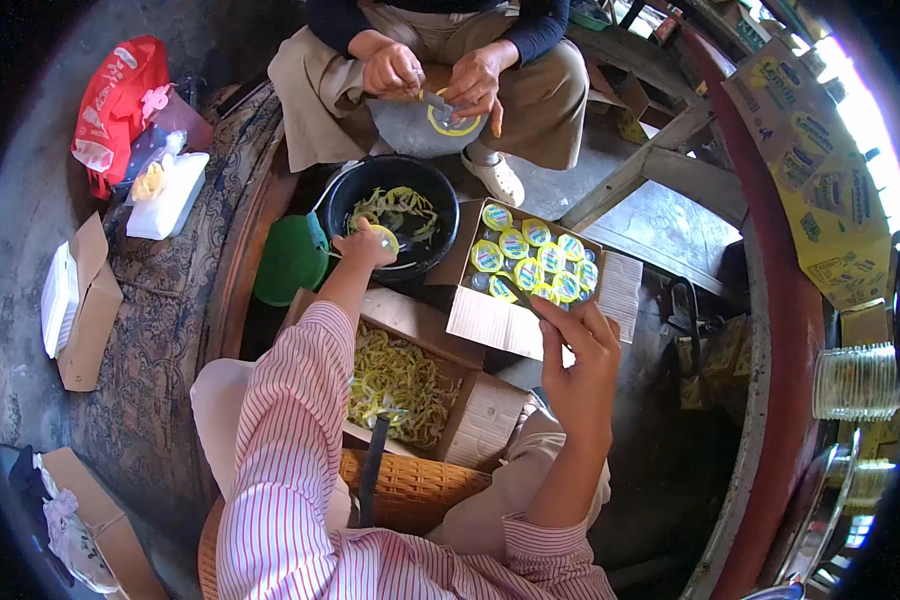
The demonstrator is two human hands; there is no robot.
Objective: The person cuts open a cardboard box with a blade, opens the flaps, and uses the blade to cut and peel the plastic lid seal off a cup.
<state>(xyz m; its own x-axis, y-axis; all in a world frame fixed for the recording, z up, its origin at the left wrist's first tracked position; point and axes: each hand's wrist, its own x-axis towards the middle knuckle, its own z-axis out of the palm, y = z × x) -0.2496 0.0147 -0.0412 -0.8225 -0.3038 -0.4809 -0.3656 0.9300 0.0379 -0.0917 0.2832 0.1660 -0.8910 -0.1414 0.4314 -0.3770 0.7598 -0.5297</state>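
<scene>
My left hand [364, 248] reaches over the near edge of a black bucket [447, 243], its fingers closed on a clear plastic cup with a yellow rim [386, 238]. Yellow-green strips [407, 205] lie in the bucket. My right hand [582, 350] is raised by a cardboard box [495, 322], pinching a thin, narrow strip like a blade [516, 289]; its exact kind is unclear. Several cups with printed yellow lids [513, 243] fill that box. Below my left forearm, a second cardboard box [483, 415] holds a heap of yellow-green strips [400, 385].
Opposite me a seated person's hands [470, 80] work on another yellow-rimmed cup [454, 118]. A green container [290, 262] stands beside the bucket. At left are a red bag [120, 100] and white box [170, 200]. A wooden frame [695, 180] stands at right; stacked clear containers [857, 382] beyond.
</scene>
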